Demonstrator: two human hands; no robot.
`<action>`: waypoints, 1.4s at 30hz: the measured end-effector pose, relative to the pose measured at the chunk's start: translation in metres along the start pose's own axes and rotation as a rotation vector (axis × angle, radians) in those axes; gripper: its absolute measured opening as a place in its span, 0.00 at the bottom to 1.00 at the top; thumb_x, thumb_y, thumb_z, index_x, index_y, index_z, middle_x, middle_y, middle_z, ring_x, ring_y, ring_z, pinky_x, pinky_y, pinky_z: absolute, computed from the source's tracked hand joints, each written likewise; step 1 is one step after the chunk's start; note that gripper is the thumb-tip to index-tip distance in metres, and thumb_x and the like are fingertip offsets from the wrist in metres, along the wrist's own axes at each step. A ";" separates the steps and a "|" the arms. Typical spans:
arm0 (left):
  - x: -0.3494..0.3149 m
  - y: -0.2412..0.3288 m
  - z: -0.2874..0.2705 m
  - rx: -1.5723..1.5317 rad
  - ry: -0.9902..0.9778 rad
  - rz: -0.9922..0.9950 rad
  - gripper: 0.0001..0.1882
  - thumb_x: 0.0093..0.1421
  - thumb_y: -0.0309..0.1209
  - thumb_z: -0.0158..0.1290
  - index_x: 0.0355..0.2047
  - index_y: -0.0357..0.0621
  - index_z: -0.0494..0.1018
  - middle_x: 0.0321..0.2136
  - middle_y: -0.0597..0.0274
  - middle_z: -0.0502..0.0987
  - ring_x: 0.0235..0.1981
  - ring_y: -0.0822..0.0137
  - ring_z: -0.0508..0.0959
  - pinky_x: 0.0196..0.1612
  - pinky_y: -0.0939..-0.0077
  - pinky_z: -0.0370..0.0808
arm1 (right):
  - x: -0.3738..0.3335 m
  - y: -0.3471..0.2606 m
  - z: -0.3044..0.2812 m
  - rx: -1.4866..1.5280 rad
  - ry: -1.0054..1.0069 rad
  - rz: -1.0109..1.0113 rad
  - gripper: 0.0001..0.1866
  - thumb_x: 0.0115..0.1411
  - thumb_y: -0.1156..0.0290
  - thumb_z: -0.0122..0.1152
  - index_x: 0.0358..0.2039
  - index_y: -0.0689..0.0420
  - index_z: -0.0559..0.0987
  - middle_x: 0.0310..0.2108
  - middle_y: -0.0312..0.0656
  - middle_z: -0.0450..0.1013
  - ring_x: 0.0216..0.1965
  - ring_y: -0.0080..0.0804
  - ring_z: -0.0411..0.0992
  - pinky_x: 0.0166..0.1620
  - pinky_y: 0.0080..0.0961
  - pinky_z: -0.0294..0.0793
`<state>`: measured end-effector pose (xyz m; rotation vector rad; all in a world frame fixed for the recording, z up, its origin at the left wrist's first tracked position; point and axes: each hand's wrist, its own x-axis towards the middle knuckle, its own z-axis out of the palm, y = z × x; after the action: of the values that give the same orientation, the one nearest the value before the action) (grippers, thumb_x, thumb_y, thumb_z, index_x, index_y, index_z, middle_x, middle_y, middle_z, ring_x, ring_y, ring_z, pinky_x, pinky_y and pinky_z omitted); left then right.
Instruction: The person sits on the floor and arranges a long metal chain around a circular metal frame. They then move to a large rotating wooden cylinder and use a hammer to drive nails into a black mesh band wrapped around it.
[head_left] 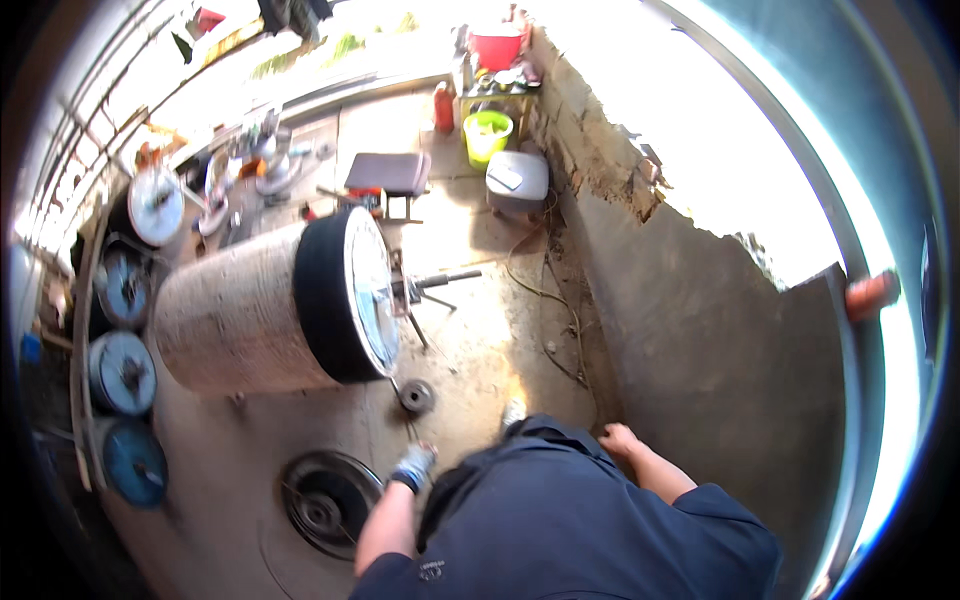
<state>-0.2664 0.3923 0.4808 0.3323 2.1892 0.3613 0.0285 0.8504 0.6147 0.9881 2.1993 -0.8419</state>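
My left hand [415, 464], in a grey glove, hangs low beside my dark trousers. Its fingers are blurred, and I cannot tell whether anything is in them. Just above it a small grey pulley-like wheel [416, 397] stands by the big drum. That drum [235, 315] lies on its side, pale and worn, with a black band [325, 298] near its right end. Left of the glove, a dark round rim with a hub [325, 512] lies on the floor. My bare right hand [620, 441] is at my right side near the grey wall, its fingers curled; what they hold, if anything, is hidden.
Several blue-faced drums [125, 372] line the left side. Ahead are a small bench [388, 174], a grey lidded bin [517, 182], a lime-green bucket [487, 138] and a red cylinder [443, 108]. A hose [540, 292] trails along the broken-topped wall [700, 340].
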 end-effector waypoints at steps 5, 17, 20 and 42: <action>0.015 0.091 -0.086 1.044 0.334 0.768 0.07 0.59 0.31 0.47 0.31 0.47 0.75 0.27 0.57 0.78 0.29 0.59 0.79 0.35 0.61 0.75 | 0.114 -0.016 -0.129 0.189 0.205 0.012 0.14 0.57 0.65 0.58 0.33 0.65 0.78 0.31 0.55 0.78 0.30 0.52 0.76 0.38 0.41 0.78; 0.262 0.141 -0.138 0.866 -0.231 0.379 0.15 0.65 0.38 0.45 0.46 0.50 0.78 0.42 0.58 0.81 0.46 0.60 0.81 0.48 0.62 0.78 | 0.207 -0.058 -0.257 -0.091 0.309 0.173 0.12 0.47 0.71 0.59 0.33 0.56 0.83 0.33 0.50 0.80 0.39 0.47 0.79 0.47 0.37 0.78; 0.324 0.169 -0.158 0.884 -0.169 0.472 0.14 0.64 0.36 0.45 0.43 0.50 0.78 0.37 0.59 0.83 0.40 0.58 0.82 0.43 0.64 0.77 | 0.197 -0.087 -0.277 0.028 0.191 0.233 0.11 0.47 0.66 0.63 0.30 0.58 0.84 0.32 0.51 0.80 0.38 0.46 0.80 0.47 0.35 0.78; 0.423 0.506 -0.394 -0.649 0.249 -0.132 0.22 0.58 0.41 0.59 0.49 0.43 0.75 0.47 0.46 0.79 0.52 0.49 0.76 0.55 0.57 0.73 | 0.657 -0.209 -0.625 -0.238 0.183 -0.207 0.11 0.57 0.70 0.57 0.35 0.65 0.79 0.27 0.49 0.79 0.25 0.37 0.79 0.29 0.33 0.80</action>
<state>-0.7762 0.9563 0.5909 -0.2257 2.1741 1.0443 -0.6565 1.4806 0.6068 0.7567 2.5220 -0.5774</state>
